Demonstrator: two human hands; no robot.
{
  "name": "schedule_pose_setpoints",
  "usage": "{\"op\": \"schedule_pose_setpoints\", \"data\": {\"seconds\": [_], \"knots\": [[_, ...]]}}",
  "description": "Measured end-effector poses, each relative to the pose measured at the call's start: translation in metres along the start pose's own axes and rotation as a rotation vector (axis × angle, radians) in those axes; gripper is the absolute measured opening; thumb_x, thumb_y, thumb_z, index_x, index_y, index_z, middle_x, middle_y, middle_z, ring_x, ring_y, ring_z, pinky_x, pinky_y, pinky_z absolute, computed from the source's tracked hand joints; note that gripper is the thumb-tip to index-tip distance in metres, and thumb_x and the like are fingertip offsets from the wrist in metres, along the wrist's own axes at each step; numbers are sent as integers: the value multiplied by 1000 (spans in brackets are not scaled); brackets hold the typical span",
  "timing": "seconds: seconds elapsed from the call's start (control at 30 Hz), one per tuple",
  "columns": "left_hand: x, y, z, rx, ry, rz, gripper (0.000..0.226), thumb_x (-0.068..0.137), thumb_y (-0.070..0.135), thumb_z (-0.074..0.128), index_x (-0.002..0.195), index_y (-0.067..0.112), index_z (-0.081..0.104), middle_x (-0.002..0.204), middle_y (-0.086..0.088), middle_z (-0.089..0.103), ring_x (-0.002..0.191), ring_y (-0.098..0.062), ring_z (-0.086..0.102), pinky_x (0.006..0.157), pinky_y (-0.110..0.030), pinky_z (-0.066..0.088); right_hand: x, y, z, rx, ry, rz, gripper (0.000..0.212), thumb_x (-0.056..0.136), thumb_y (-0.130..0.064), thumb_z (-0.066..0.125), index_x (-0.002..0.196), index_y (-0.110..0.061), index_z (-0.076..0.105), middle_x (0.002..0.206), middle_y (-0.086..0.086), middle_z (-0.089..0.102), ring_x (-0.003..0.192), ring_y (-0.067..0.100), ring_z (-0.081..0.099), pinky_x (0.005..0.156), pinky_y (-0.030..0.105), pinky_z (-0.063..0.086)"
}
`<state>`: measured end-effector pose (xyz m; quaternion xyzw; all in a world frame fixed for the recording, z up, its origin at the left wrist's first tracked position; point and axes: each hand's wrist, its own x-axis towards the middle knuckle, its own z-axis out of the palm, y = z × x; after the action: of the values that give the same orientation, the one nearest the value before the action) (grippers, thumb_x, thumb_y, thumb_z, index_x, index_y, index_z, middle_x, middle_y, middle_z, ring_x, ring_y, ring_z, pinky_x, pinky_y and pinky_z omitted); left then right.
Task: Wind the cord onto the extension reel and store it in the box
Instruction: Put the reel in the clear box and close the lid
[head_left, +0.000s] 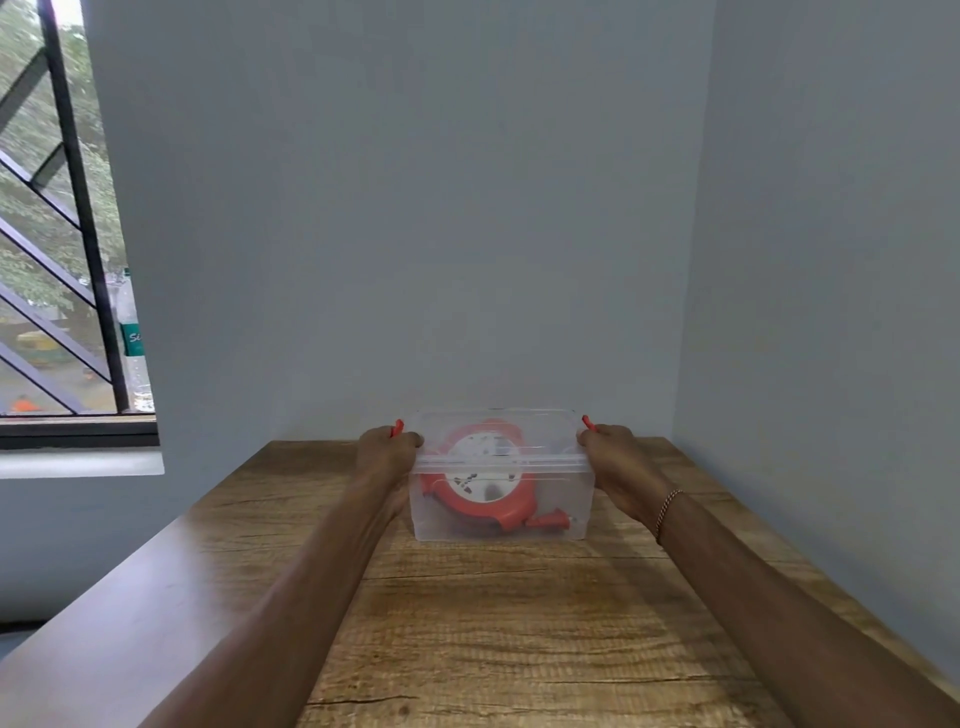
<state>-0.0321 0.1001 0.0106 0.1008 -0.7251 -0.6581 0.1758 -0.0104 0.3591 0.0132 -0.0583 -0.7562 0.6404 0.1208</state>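
Head view: a clear, rectangular plastic storage box (501, 512) is seen standing on a brown wood-grain table (519, 623), near the far end of the tabletop where two pale grey walls meet in a corner. A clear lid (498, 434) is set on top of the box. Inside, a round orange extension reel with a white centre face (480, 480) is seen through the translucent wall, lying tilted against the bottom, with an orange plug (553, 520) resting beside it at the lower right of the box floor. The cord itself cannot be made out separately through the plastic.

The left hand (387, 449) is placed at the left end of the box, its fingers curled over the rim and around a small orange latch (397, 427) that sticks up there. The right hand (610, 452) is placed likewise at the right end, fingers curled round the matching orange clip (587, 422). Both hands are thus closed on the latches, with the box held between them. A thin beaded bracelet (667, 512) is worn on the right wrist. Both bare forearms are stretched forward over the table.

At the left, a window with dark diagonal bars (57, 260) is visible, and a clear plastic bottle with a green label (132, 343) is stood on its sill.
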Motion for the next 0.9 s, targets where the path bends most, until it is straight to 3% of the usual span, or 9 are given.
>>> {"op": "schedule_pose_setpoints", "data": {"seconds": [0.17,0.27,0.3,0.4,0.5,0.57,0.63,0.73,0.9], "knots": [[-11,0,0,62,-55,112,16,85,1,50,74,4,62,69,-14,57,56,-21,51,52,-28,38,0,1,-2,-23,-26,-19,20,92,-20,43,89,-10,60,112,26,62,104,41,60,87,63,47],[-18,-5,0,54,-59,150,20,90,11,47,80,2,62,75,-15,59,71,-28,56,61,-36,42,-3,3,-1,-185,27,-108,34,93,-26,40,106,-3,62,109,22,65,99,36,62,87,56,51],[-21,-5,0,95,-74,161,24,93,19,48,94,2,65,89,-18,64,84,-32,60,69,-39,48,-5,4,-1,-313,92,-195,37,95,-28,38,110,-5,61,110,19,65,99,33,62,85,51,52],[-35,-5,-3,394,-123,275,80,87,56,59,146,10,33,148,-13,42,132,-32,44,102,-48,42,-16,7,1,-627,313,-566,37,97,-40,40,123,-19,55,125,3,60,111,20,55,89,34,47],[-48,-1,-11,721,-210,622,115,62,83,59,151,23,16,159,-5,19,145,-29,19,114,-51,28,-34,7,7,-836,84,-872,54,86,-65,44,126,-29,51,134,-6,53,121,12,47,101,30,36],[-52,-4,-10,989,-280,798,111,56,88,52,149,33,22,159,-1,17,146,-28,11,115,-55,23,-42,11,11,-1127,3,-971,72,76,-75,47,133,-30,45,138,-3,51,124,15,47,104,34,35],[-55,-6,-5,1154,-246,898,92,66,75,60,144,34,34,153,3,34,141,-25,24,111,-53,29,-44,16,14,-1318,29,-980,85,70,-68,59,139,-26,35,141,4,48,124,23,47,103,39,39],[-55,-7,6,1170,-176,945,75,77,53,69,143,34,38,147,7,44,134,-19,36,104,-46,37,-41,21,14,-1357,95,-935,87,68,-54,71,139,-23,32,140,7,48,124,26,47,101,41,40],[-56,-6,41,1162,-170,979,71,79,48,69,141,32,38,145,6,47,131,-20,39,97,-46,42,-26,25,-7,-1404,147,-842,86,67,-47,77,138,-22,34,138,7,49,123,27,48,101,42,39]]}}
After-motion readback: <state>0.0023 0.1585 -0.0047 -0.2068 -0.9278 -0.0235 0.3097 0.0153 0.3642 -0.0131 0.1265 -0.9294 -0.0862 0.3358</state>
